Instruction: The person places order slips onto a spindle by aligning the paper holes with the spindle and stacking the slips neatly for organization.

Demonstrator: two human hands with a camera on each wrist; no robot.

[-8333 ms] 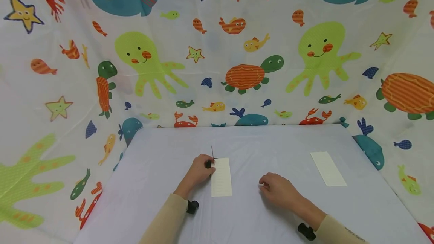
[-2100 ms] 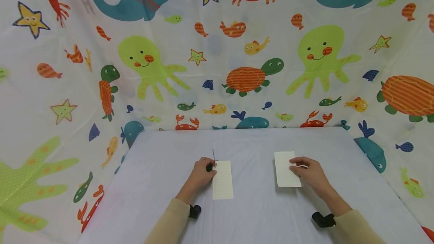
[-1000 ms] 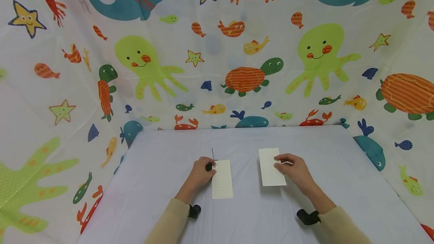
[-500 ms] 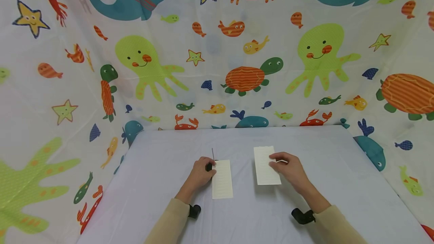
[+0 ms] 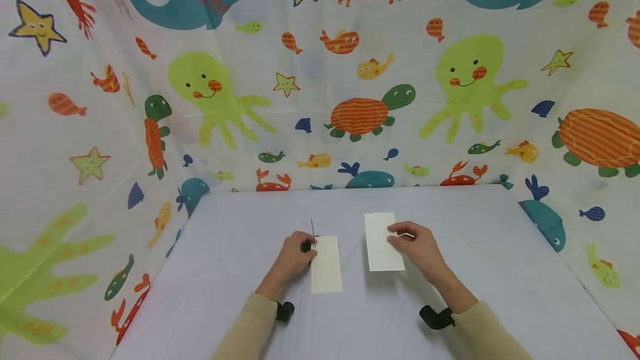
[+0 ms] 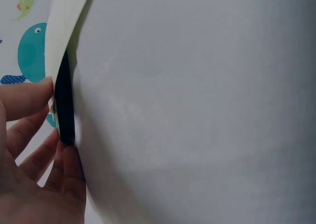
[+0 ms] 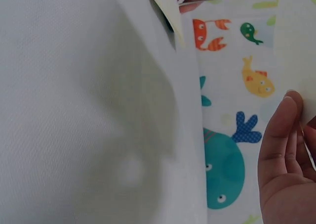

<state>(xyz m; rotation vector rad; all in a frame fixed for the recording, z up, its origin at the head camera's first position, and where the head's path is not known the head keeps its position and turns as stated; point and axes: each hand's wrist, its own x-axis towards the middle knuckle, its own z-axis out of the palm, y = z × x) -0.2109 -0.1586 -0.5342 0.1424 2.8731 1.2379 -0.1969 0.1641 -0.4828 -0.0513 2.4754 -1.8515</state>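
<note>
In the head view, my left hand (image 5: 291, 257) grips the upper left edge of a cream lined paper slip (image 5: 326, 271) at the middle of the table. A dark flat piece (image 6: 65, 103) lies under that slip between thumb and fingers, as the left wrist view shows; its kind is unclear. Beside the fingertips a thin dark stick (image 5: 312, 228) points up. My right hand (image 5: 421, 250) pinches the right edge of a second lined slip (image 5: 377, 243) between thumb and fingers. That slip hangs above the table, to the right of the first, casting a shadow.
A white cloth covers the table (image 5: 240, 221). Behind and beside it hangs a curtain (image 5: 310, 82) printed with sea animals. Black wrist cameras (image 5: 436, 317) sit on both forearms.
My right hand has picked up the second slip from the table's right side and carried it left, towards the first. My left hand has kept its grip in about the same place.
</note>
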